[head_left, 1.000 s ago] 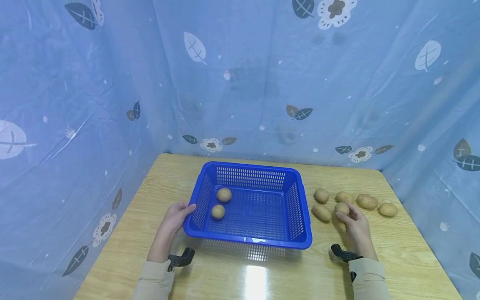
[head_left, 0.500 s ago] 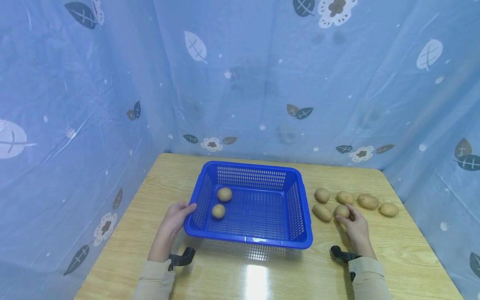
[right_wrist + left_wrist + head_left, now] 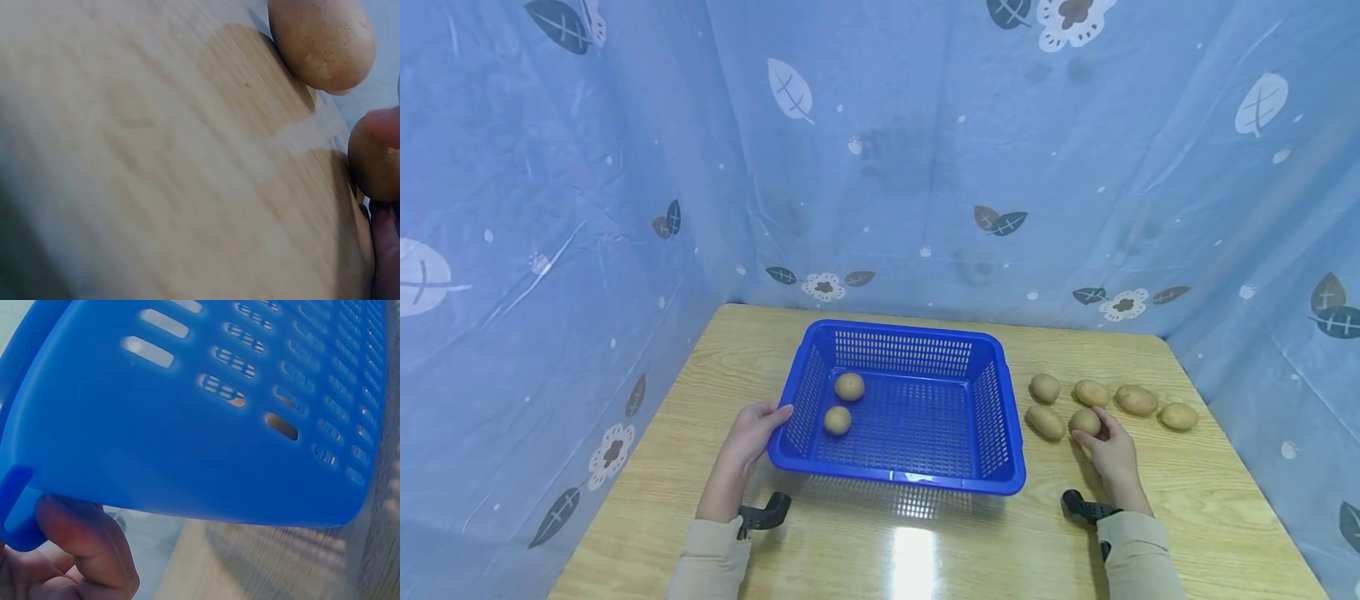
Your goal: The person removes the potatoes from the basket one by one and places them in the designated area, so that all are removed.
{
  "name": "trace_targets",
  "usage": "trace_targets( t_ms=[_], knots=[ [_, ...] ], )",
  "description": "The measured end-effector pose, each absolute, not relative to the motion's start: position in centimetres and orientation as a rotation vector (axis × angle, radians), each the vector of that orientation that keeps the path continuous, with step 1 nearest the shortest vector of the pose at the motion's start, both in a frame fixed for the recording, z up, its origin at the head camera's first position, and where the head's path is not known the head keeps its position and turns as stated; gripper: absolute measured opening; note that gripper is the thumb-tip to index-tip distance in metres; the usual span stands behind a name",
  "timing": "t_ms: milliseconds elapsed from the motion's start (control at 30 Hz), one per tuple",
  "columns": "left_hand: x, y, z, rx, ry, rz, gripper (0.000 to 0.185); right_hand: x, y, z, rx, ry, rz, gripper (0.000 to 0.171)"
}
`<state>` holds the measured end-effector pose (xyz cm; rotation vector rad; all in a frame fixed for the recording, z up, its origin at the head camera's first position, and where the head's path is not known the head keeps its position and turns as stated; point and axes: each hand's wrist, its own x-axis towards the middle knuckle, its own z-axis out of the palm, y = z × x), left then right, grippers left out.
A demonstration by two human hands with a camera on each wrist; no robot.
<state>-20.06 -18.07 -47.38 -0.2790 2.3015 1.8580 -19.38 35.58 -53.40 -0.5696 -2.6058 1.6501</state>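
A blue perforated basket (image 3: 992, 417) stands mid-table with two potatoes inside, one (image 3: 849, 386) behind the other (image 3: 837, 419). My left hand (image 3: 752, 431) grips the basket's left rim; in the left wrist view a finger (image 3: 94, 550) curls under the rim of the basket (image 3: 206, 425). My right hand (image 3: 1108, 450) pinches a potato (image 3: 1084, 421) on the table right of the basket. The right wrist view shows that potato (image 3: 373, 159) against a fingertip (image 3: 384, 128), with another potato (image 3: 322, 40) beyond it.
Several more potatoes lie on the wooden table (image 3: 925, 550) right of the basket, among them one (image 3: 1045, 422) near the basket, one (image 3: 1135, 400) and one (image 3: 1178, 415) farther right. Blue patterned curtains (image 3: 925, 167) close in the table on three sides.
My right hand's fingers have closed round the potato it was touching. The left hand and the basket stay put.
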Motion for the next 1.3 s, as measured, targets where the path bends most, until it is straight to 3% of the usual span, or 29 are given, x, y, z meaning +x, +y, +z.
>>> trace_targets(
  t_ms=[667,1300],
  knots=[
    [-20.1,-18.1,-47.4,-0.279,2.302,1.857,0.037,-19.3,35.6,-52.9,-0.606,-2.543,1.719,0.079],
    [-20.2,-17.9,-47.5,-0.284,2.319,1.846,0.037,-19.1,35.7,-51.2,-0.426,-2.47,1.549,0.073]
  ],
)
